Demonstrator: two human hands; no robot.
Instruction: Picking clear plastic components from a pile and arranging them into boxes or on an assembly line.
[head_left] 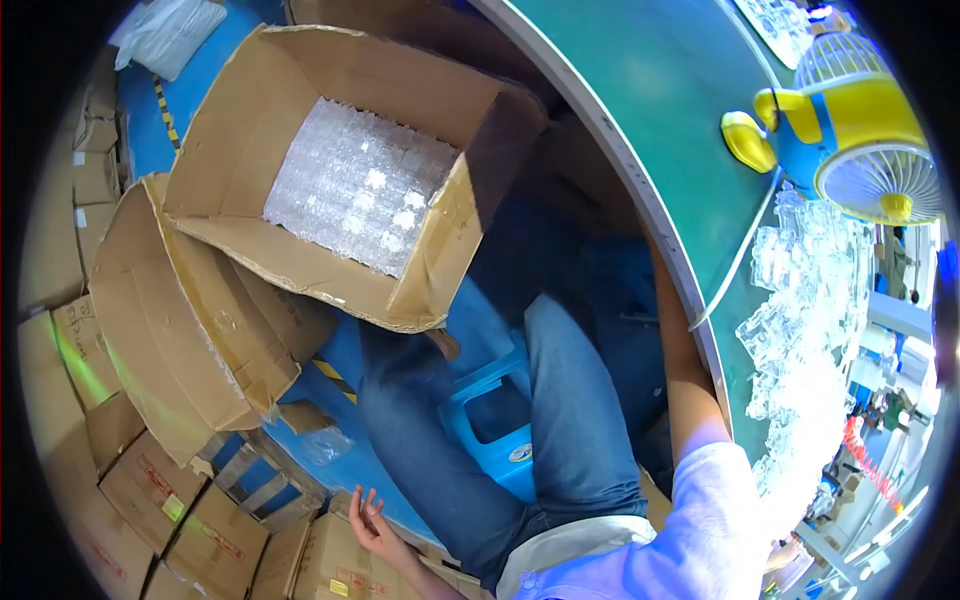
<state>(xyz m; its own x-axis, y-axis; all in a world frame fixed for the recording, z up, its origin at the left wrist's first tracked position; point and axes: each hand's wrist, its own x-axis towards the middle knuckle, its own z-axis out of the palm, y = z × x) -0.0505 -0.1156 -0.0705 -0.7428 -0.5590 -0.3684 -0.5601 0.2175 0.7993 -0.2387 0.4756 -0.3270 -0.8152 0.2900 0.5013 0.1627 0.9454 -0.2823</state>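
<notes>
My left hand (pixel 375 526) hangs low beside my left thigh, its fingers loosely apart and holding nothing. The nearest things to it are the closed cartons (pixel 340 560) below. My right forearm (pixel 680 350) runs up along the edge of the green-topped table (pixel 640 90) and passes beneath it. The right hand is hidden there, so what it touches does not show. In front of my knees stands an open cardboard box (pixel 225 140), its floor covered with neat rows of clear plastic pieces (pixel 355 185).
A second open carton (pixel 170 310) leans beside the box. Many closed cartons (pixel 150 490) are stacked at the left. On the table sit a heap of clear plastic parts (pixel 800 300) and a yellow-and-blue toy-shaped fan (pixel 850 120). A blue stool (pixel 490 450) shows between my legs.
</notes>
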